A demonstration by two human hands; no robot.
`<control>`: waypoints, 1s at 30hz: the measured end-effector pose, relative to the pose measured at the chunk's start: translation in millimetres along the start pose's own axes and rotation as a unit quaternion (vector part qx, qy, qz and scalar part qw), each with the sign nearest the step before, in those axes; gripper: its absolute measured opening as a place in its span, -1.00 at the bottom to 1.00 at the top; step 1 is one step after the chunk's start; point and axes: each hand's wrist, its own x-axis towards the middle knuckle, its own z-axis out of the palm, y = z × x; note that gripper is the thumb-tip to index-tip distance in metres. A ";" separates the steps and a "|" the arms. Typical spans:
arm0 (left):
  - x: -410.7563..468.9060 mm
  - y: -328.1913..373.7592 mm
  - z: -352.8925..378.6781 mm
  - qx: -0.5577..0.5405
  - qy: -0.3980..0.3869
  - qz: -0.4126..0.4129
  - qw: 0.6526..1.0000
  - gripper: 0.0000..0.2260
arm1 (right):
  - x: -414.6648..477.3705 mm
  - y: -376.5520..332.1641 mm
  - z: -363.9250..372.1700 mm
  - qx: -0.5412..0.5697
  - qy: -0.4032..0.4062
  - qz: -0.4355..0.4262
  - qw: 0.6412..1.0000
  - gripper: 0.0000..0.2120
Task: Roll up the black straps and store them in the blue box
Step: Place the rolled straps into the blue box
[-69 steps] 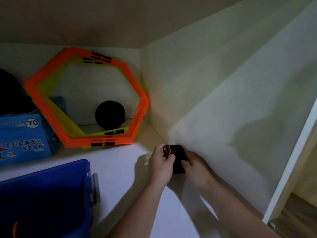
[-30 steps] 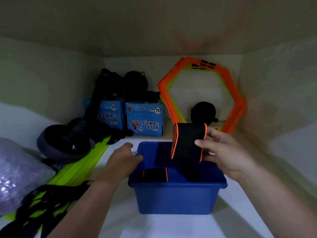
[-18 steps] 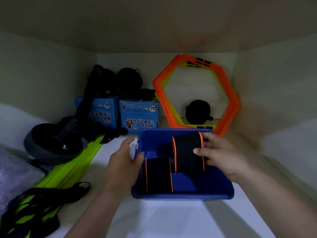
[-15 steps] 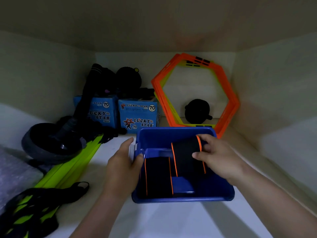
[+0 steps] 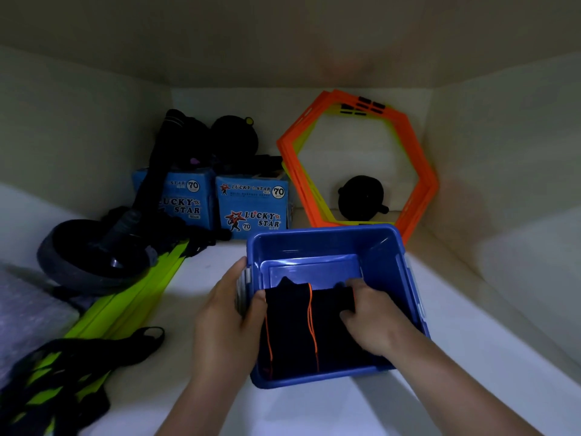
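Observation:
The blue box [image 5: 323, 239] sits on the white shelf in front of me. Two rolled black straps with orange edges lie side by side inside it: one on the left [image 5: 287, 325] and one on the right [image 5: 333, 313]. My right hand [image 5: 374, 322] is down in the box, fingers curled over the right roll. My left hand [image 5: 229, 319] grips the box's left rim, thumb hooked inside.
Two blue Lucky Star cartons [image 5: 251, 206] stand behind the box. Orange and yellow hexagon frames [image 5: 421, 171] lean on the back wall with a black round object [image 5: 361, 196] behind them. A black wheel [image 5: 91, 259], green bars [image 5: 132, 303] and loose black-green webbing [image 5: 72, 363] lie left.
My right hand carried the rolled strap from the right corner over to the box and lowered it in beside the other roll. My left hand took hold of the box rim.

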 end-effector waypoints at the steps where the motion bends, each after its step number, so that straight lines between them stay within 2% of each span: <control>1: 1.0 -1.5 0.3 0.001 0.000 0.005 1.000 -0.55 | 1.3 -0.6 0.0 -0.021 -0.006 0.002 1.000 -0.52; 5: 3.7 -8.9 3.0 -0.001 -0.007 0.010 1.000 -0.55 | 3.0 -1.3 -0.6 -0.069 -0.012 -0.002 0.998 -0.51; 9: 5.5 -11.2 5.9 -0.006 -0.008 0.010 1.000 -0.55 | 0.1 0.3 -1.0 -0.057 0.044 -0.025 0.997 -0.39; 13: 9.7 -16.3 9.7 -0.014 -0.010 0.011 1.000 -0.57 | -8.6 -5.1 -7.2 -0.040 0.099 -0.066 0.992 -0.38; 15: 11.0 -17.1 10.6 -0.030 -0.013 0.007 0.999 -0.56 | -17.2 -6.5 -17.1 -0.026 0.170 -0.112 0.979 -0.49; 18: 14.0 -18.4 11.7 -0.066 -0.013 -0.012 0.998 -0.53 | -35.8 -1.3 -37.4 0.048 0.316 -0.183 0.930 -0.71; 20: 17.6 -21.0 11.9 -0.087 -0.009 -0.013 0.996 -0.52 | -44.4 11.8 -49.1 0.152 0.371 -0.167 0.901 -0.73; 22: 21.9 -23.9 12.5 -0.106 -0.008 -0.007 0.994 -0.51 | -42.6 34.1 -52.2 0.268 0.351 -0.082 0.893 -0.69; 24: 27.2 -26.2 13.7 -0.125 -0.005 -0.020 0.992 -0.50 | -33.0 57.5 -43.4 0.391 0.277 0.001 0.878 -0.74; 25: 30.1 -26.1 15.4 -0.133 -0.006 -0.030 0.991 -0.50 | -28.2 67.6 -37.3 0.460 0.229 0.029 0.858 -0.77; 27: 36.4 -21.9 19.3 -0.166 -0.017 -0.060 0.984 -0.52 | -21.4 82.8 -24.3 0.551 0.139 0.046 0.822 -0.78; 30: 48.9 -16.4 26.2 -0.212 -0.038 -0.117 0.970 -0.54 | -16.8 87.3 -13.5 0.579 0.078 0.040 0.811 -0.67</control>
